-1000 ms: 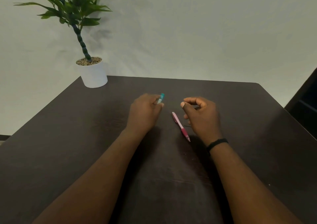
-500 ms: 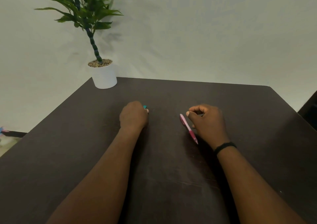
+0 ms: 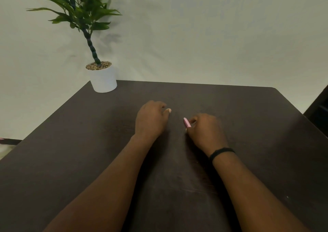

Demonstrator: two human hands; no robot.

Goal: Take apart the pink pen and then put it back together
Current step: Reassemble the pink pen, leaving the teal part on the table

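Right hand (image 3: 206, 131) grips pink pen (image 3: 186, 122) over dark table (image 3: 248, 125).

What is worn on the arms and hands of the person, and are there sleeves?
Both forearms are bare as far as the picture shows; no sleeves and no gloves. The right hand has a thin black band around its wrist. The left hand shows no band, watch or ring.

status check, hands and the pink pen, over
Right hand closed on pink pen, only its far end showing. Left hand curled shut on table, contents hidden. Nothing between the hands.
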